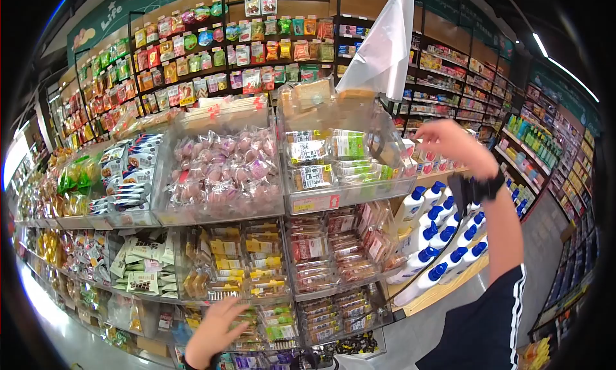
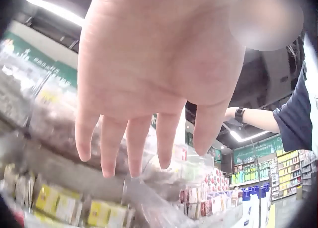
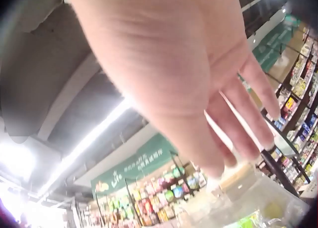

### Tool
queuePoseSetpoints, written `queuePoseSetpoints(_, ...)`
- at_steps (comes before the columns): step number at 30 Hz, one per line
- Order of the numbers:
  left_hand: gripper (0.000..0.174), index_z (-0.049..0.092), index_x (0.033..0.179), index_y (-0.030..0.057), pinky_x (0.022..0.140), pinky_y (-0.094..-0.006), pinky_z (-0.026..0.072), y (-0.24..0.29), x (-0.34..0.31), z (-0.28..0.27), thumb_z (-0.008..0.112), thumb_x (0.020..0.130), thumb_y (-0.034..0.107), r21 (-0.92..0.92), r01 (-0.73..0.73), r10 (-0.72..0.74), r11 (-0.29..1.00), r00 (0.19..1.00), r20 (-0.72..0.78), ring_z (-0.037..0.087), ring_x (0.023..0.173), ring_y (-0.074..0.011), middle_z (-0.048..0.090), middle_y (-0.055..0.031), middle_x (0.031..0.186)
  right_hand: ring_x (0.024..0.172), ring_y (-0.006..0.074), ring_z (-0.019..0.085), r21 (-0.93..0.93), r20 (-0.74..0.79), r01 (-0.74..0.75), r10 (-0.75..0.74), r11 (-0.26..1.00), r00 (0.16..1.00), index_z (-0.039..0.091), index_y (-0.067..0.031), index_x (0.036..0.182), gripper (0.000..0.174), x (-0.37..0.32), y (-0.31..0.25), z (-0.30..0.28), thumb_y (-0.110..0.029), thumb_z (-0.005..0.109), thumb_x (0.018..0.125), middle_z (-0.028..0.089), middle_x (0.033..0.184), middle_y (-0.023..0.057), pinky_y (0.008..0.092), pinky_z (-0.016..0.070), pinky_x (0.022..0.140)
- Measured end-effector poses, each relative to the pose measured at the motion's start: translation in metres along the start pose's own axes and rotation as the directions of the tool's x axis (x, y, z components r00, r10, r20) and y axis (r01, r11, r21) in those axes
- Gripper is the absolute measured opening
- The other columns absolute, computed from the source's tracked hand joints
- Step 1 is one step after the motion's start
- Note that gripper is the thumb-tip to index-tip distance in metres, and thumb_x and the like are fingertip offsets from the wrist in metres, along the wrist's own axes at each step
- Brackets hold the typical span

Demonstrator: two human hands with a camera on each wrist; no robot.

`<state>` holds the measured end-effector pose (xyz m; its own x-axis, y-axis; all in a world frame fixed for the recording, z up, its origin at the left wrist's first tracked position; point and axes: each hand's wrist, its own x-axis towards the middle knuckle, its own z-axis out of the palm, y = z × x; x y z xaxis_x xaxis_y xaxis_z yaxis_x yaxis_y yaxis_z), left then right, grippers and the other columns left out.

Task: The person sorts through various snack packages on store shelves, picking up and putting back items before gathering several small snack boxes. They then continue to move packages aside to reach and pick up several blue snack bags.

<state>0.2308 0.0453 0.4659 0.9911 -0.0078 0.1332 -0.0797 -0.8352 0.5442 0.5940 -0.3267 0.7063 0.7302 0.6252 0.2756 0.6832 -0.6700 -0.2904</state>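
Note:
In the head view my left hand [image 1: 217,330] is low in front of the lower bins, holding nothing. Its fingers are straight and spread in the left wrist view, near yellow-labelled snack packs [image 2: 58,204]. Higher up, my right hand [image 1: 454,147] hangs in the air beside the right end of the top bin [image 1: 359,195], below a roll of clear plastic bags [image 1: 385,46]. Loose, slightly bent fingers with nothing in them show in the right wrist view. Wrapped snacks with white and green labels [image 1: 348,144] lie in that top bin.
Clear bins hold purple-pink wrapped snacks [image 1: 224,165] and other packets on several tiers. White bottles with blue caps [image 1: 420,261] stand on a wooden shelf [image 1: 449,280] below my right forearm. Hanging packets [image 1: 244,52] cover the back wall. Aisle floor [image 1: 536,235] shows at the right.

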Motion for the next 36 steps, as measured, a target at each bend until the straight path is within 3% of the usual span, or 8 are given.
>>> queuePoseSetpoints(4, 0.038, 0.057, 0.117, 0.0042, 0.097, -0.0413, 0.0389, 0.040, 0.030, -0.075, 0.064, 0.082, 0.016, 0.051, -0.067, 0.071, 0.996, 0.993, -0.093, 0.052, 0.110, -0.0340, 0.058, -0.0155, 0.118, 0.066, 0.0212, 0.064, -0.106, -0.033, 0.086, -0.090, 0.991, 0.995, 0.067, 0.0028, 0.086, 0.020, 0.056, 0.041, -0.001, -0.013, 0.068, 0.073, 0.068, 0.078, 0.0137, 0.0322, 0.0512, 0.063)
queuePoseSetpoints(5, 0.036, 0.058, 0.116, 0.0045, 0.095, -0.0396, 0.0406, 0.046, 0.046, -0.088, 0.064, 0.082, 0.014, 0.109, -0.074, 0.097, 0.991, 0.970, -0.223, 0.053, 0.108, -0.0325, 0.060, -0.0144, 0.115, 0.067, 0.0227, 0.064, -0.187, 0.063, 0.089, -0.078, 0.978, 0.995, 0.069, 0.0009, 0.086, 0.023, 0.069, 0.051, 0.023, -0.017, 0.069, 0.071, 0.067, 0.076, 0.0137, 0.0330, 0.0512, 0.063)
queuePoseSetpoints(8, 0.038, 0.057, 0.117, 0.0035, 0.095, -0.0374, 0.0415, 0.071, 0.077, -0.112, 0.062, 0.080, 0.007, 0.096, -0.202, 0.218, 0.975, 0.956, -0.197, 0.054, 0.109, -0.0325, 0.060, -0.0138, 0.116, 0.071, 0.0277, 0.066, -0.282, 0.304, 0.100, -0.010, 0.954, 0.953, 0.071, -0.0038, 0.082, 0.028, 0.082, 0.056, 0.074, -0.023, 0.071, 0.062, 0.067, 0.074, 0.0139, 0.0356, 0.0523, 0.066)
queuePoseSetpoints(12, 0.029, 0.060, 0.111, 0.0015, 0.093, -0.0354, 0.0426, 0.080, 0.129, -0.127, 0.059, 0.082, 0.005, 0.013, -0.297, 0.287, 0.955, 0.909, -0.302, 0.058, 0.106, -0.0287, 0.062, -0.0130, 0.111, 0.079, 0.0318, 0.067, -0.689, 0.050, 0.020, 0.020, 0.725, 0.999, 0.070, -0.0021, 0.080, 0.024, 0.095, 0.044, 0.119, -0.022, 0.071, 0.067, 0.068, 0.084, 0.0179, 0.0404, 0.0538, 0.070)
queuePoseSetpoints(14, 0.028, 0.060, 0.110, 0.0013, 0.093, -0.0350, 0.0425, 0.082, 0.159, -0.122, 0.058, 0.082, 0.005, -0.074, -0.284, 0.242, 0.956, 0.905, -0.350, 0.058, 0.105, -0.0275, 0.062, -0.0130, 0.110, 0.080, 0.0321, 0.067, -0.621, 0.277, 0.102, 0.095, 0.777, 0.956, 0.070, -0.0017, 0.083, 0.032, 0.099, 0.041, 0.119, -0.027, 0.076, 0.064, 0.069, 0.086, 0.0166, 0.0409, 0.0535, 0.071)
queuePoseSetpoints(18, 0.036, 0.055, 0.117, 0.0036, 0.103, -0.0428, 0.0345, 0.069, 0.207, -0.073, 0.060, 0.082, 0.009, 0.264, -0.438, 0.505, 0.859, 0.811, -0.296, 0.048, 0.118, -0.0321, 0.056, -0.0136, 0.119, 0.078, 0.0321, 0.067, -0.570, 0.417, 0.101, 0.181, 0.816, 0.891, 0.071, -0.0003, 0.083, 0.039, 0.113, 0.054, 0.124, -0.031, 0.080, 0.060, 0.069, 0.083, 0.0151, 0.0412, 0.0531, 0.071)
queuePoseSetpoints(21, 0.039, 0.054, 0.119, 0.0054, 0.108, -0.0480, 0.0266, 0.059, 0.230, -0.045, 0.061, 0.081, 0.013, 0.351, -0.410, 0.511, 0.842, 0.814, -0.275, 0.042, 0.124, -0.0324, 0.054, -0.0104, 0.121, 0.077, 0.0318, 0.067, -0.528, 0.491, 0.096, 0.211, 0.844, 0.846, 0.071, 0.0009, 0.080, 0.035, 0.114, 0.055, 0.119, -0.027, 0.078, 0.061, 0.069, 0.079, 0.0158, 0.0407, 0.0531, 0.069)
queuePoseSetpoints(36, 0.041, 0.057, 0.115, 0.0111, 0.104, -0.0478, 0.0275, 0.054, 0.240, -0.025, 0.064, 0.075, 0.016, 0.538, -0.285, 0.499, 0.793, 0.811, -0.306, 0.042, 0.125, -0.0298, 0.055, -0.0041, 0.120, 0.067, 0.0338, 0.064, -0.519, 0.566, 0.074, 0.277, 0.852, 0.776, 0.069, 0.0012, 0.074, 0.026, 0.130, 0.049, 0.114, -0.021, 0.076, 0.061, 0.066, 0.073, 0.0163, 0.0424, 0.0501, 0.060)
